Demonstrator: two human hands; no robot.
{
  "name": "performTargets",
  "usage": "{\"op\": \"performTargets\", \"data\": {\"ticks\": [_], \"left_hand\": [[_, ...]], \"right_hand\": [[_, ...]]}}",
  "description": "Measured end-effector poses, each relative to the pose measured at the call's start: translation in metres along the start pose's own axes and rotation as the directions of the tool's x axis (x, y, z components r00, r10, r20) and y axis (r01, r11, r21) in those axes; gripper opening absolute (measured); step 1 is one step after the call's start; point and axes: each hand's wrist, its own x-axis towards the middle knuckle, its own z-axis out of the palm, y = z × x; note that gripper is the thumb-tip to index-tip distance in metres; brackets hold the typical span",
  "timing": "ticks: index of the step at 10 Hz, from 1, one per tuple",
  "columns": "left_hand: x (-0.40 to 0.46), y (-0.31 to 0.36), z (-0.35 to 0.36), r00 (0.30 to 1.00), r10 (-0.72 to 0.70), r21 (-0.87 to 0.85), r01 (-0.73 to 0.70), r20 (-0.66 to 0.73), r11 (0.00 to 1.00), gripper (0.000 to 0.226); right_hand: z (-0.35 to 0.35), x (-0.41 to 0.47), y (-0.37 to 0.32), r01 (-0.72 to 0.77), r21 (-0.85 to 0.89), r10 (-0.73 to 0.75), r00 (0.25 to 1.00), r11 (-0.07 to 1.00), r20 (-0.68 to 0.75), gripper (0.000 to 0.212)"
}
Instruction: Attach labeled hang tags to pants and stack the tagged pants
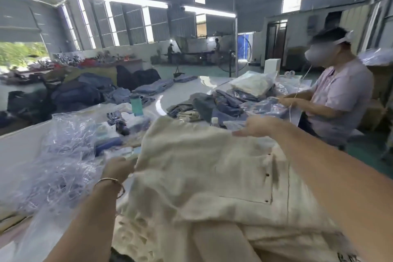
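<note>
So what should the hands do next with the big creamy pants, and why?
Probably lay the cream pants flat. The left hand grips one edge, the right hand holds the far edge, and the cloth hangs bunched between them. No hang tag shows on them yet.

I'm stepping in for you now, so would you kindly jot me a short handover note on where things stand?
Left hand grips the left edge of the cream pants.
Right hand holds their far edge, fingers nearly straight.
The pants lie spread on the table, on more cream fabric. Plastic bags sit to the left.
Done: no hang tag visible on this pair.
Left: tag it, then stack.
</note>
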Motion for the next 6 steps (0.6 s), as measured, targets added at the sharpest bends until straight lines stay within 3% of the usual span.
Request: {"op": "performTargets", "data": {"ticks": [1,2,3,4,5,6], "left_hand": [[0.005,-0.019,0.027,0.983,0.052,0.291,0.001,-0.175,0.957,0.034],[-0.003,0.002,0.073,0.934,0.333,0.358,-0.270,-0.127,0.894,0.037],[-0.006,0.006,0.114,0.945,0.280,0.618,-0.323,0.168,0.717,0.046],[-0.010,-0.015,0.138,0.909,0.211,0.655,-0.406,0.359,0.637,0.052],[-0.009,-0.024,0.140,0.911,0.241,0.593,-0.402,0.334,0.698,0.049],[-0.024,-0.017,0.131,0.915,0.248,0.532,-0.390,0.319,0.752,0.038]], "right_hand": [[0.051,0.022,0.002,0.142,-0.090,-0.118,0.965,0.986,0.233,0.074],[0.089,0.022,0.003,0.188,-0.122,-0.143,0.941,0.975,0.308,0.076],[0.125,0.014,0.005,0.312,-0.320,-0.233,0.936,0.895,0.263,0.067],[0.145,0.008,0.006,0.339,-0.412,-0.267,0.937,0.846,0.224,0.069],[0.149,0.007,0.002,0.320,-0.401,-0.263,0.945,0.858,0.193,0.066],[0.142,0.000,0.001,0.342,-0.254,-0.330,0.940,0.905,0.088,0.046]]}}
